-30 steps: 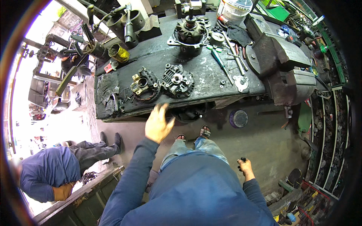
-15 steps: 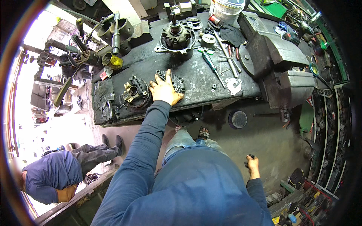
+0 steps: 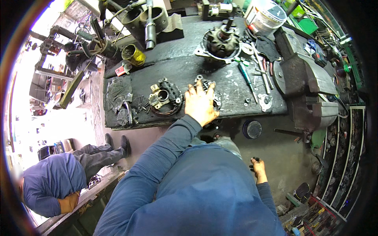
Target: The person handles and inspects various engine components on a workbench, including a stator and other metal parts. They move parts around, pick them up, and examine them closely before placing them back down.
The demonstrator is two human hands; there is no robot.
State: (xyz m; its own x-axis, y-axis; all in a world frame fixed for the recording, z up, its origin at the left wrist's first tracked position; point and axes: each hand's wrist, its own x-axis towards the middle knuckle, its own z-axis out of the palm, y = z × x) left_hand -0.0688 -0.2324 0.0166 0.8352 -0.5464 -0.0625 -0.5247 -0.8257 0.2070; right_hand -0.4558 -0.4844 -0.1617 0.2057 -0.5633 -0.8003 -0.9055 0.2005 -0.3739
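Note:
My left hand (image 3: 200, 105) lies over a dark round metal housing part (image 3: 217, 103) near the front edge of the workbench (image 3: 173, 70). Its fingers are spread across the top of the part and hide most of it. To its left rests a similar round part with a brass-coloured bracket (image 3: 159, 98). Farther back stands an alternator housing with its finned rotor and shaft (image 3: 222, 42) pointing up. My right hand (image 3: 258, 168) hangs low beside my body, away from the bench. Its fingers are curled and dark at the tips; whatever they hold is too small to make out.
A large bench vise (image 3: 303, 74) takes up the right side. Near it lie a green-handled screwdriver (image 3: 245, 74), metal rods and a flat metal plate (image 3: 265, 103). A yellow-stained can (image 3: 133, 55) stands back left. A person (image 3: 55, 181) is at the far left.
The view has shifted, so the bench items appear farther right. My left hand stays spread over the same housing part. My right hand still hangs low, curled.

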